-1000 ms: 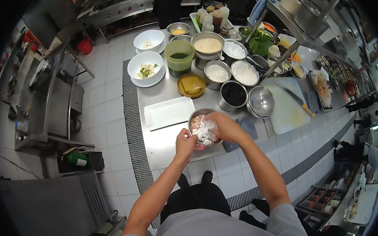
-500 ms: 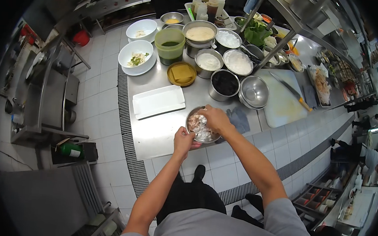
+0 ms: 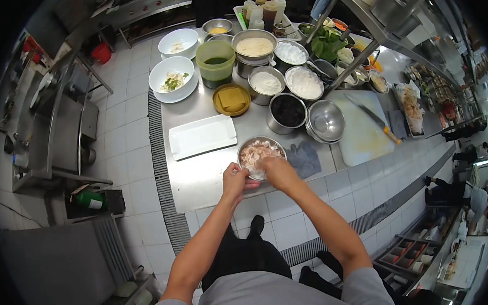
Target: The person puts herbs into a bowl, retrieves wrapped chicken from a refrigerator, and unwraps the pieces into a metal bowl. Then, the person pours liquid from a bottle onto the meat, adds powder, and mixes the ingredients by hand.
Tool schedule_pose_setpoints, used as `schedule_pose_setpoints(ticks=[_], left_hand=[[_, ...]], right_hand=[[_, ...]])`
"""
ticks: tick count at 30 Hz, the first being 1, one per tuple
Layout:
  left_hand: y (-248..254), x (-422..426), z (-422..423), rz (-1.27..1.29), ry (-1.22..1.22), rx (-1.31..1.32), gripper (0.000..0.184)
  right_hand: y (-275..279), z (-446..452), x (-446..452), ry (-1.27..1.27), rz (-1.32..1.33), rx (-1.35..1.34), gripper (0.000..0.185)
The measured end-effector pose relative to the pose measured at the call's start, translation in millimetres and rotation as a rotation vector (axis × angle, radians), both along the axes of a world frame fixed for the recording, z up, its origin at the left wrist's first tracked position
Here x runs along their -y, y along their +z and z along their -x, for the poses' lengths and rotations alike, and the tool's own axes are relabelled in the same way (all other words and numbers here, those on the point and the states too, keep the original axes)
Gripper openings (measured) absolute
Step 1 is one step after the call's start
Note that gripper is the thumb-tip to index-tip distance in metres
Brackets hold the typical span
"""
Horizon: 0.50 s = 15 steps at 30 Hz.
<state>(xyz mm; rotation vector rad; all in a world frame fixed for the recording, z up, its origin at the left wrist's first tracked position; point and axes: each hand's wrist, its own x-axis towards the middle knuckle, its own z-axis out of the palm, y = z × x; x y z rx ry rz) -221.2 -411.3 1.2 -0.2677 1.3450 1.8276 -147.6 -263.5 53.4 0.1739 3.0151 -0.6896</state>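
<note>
Near the table's front edge is a metal bowl [image 3: 244, 143] with pinkish pieces [image 3: 257, 151] coated in white powder. My left hand [image 3: 235, 181] grips the bowl's near left rim, thumb on top and fingers below. At the bowl's right side, my right hand [image 3: 278, 171] reaches in among the pieces; its fingertips are blurred and partly hidden. A white rectangular plate [image 3: 202, 137] lies just beyond and left of the bowl. To the right, a grey cloth [image 3: 304, 159] lies beside it.
Behind stand a pot of dark contents [image 3: 288, 110], stacked metal bowls [image 3: 326, 120], containers of white powder [image 3: 304, 82], a green tub [image 3: 215, 64] and white bowls [image 3: 171, 76]. A knife [image 3: 373, 117] rests on the cutting board [image 3: 359, 140]. A metal shelf [image 3: 399, 42] overhangs the right side.
My right hand has moved from the bowl's far side towards its near right side. The white powder is now more spread among the pinkish pieces. My left hand stays on the rim.
</note>
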Motion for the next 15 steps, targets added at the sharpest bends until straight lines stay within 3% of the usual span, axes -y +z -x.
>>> schedule_pose_setpoints(ticks=[5,7,11,13,15], left_hand=[[3.1,17.2,7.5,-0.042,-0.011,-0.028,0.019],[18.6,27.4,9.8,-0.045,-0.015,-0.033,0.019],[52.3,23.2,20.5,-0.083,-0.043,-0.085,0.019],[63.8,15.8,25.3,-0.096,-0.039,-0.101,0.018],[73.8,4.1,31.1,-0.141,-0.017,-0.117,0.018]], right_hand=[[14.0,-3.3,13.4,0.006,-0.019,-0.106,0.021],[37.7,2.8,13.9,-0.152,0.161,-0.187,0.022],[50.8,15.1,-4.8,-0.019,0.153,-0.091,0.036],[74.5,23.5,-16.9,-0.063,0.152,-0.141,0.034],[105.8,39.2,-38.3,-0.274,0.550,-0.053,0.025]])
